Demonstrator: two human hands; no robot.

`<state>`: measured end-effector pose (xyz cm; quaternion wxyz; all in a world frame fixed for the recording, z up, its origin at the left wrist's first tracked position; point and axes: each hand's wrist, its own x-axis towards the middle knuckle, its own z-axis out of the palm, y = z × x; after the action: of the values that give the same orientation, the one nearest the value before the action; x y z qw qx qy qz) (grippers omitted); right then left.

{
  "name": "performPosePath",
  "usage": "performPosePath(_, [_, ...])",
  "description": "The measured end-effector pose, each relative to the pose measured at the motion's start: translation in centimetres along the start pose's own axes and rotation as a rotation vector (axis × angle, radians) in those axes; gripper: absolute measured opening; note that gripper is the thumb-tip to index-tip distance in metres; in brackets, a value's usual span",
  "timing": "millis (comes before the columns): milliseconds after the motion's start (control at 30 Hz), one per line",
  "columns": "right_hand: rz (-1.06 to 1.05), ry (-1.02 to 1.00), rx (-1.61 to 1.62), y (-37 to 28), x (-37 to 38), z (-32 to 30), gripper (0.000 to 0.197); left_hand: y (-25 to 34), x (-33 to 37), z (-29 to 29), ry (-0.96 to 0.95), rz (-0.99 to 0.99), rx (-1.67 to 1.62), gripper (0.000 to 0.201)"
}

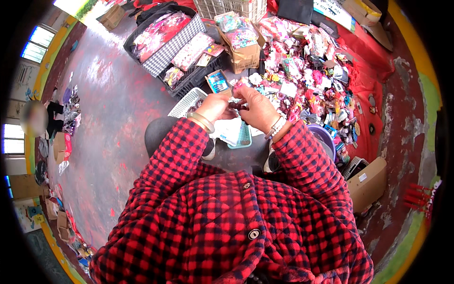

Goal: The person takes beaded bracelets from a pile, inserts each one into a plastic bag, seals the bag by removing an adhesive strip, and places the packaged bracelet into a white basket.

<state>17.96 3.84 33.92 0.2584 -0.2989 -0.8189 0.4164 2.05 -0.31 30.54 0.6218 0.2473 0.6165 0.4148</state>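
My left hand point(213, 107) and my right hand point(260, 110) meet in front of me, fingertips almost touching. The fingers of both are bent and pinched around something small and dark, mostly hidden; I cannot make out its kind. Just below them a white plastic bag point(228, 131) lies over a light teal basket point(244, 137). A white perforated basket point(182, 107) stands left of my left hand. Beyond the hands is a small open box point(218, 82) with blue packets inside.
A large heap of hair accessories and trinkets point(307, 80) spreads over red cloth point(371, 71) at the right. Behind stand a cardboard box of bagged goods point(245, 57), a black crate point(196, 75) and a houndstooth-patterned bin point(170, 45). A purple basin point(325, 137) sits by my right forearm.
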Motion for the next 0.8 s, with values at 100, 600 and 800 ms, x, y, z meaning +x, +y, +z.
performPosePath(100, [-0.149, 0.062, -0.049, 0.4, 0.1, -0.2, 0.018, 0.8, -0.8, 0.4, -0.042, -0.01, -0.008, 0.02])
performPosePath(600, [-0.212, 0.081, -0.071, -0.5, 0.6, -0.3, 0.026, 0.7, -0.7, -1.0, -0.153, -0.063, -0.328, 0.024])
performPosePath(800, [-0.307, 0.115, -0.236, 0.2, 0.3, -0.4, 0.021, 0.3, -0.2, -1.6, -0.239, -0.023, -0.313, 0.023])
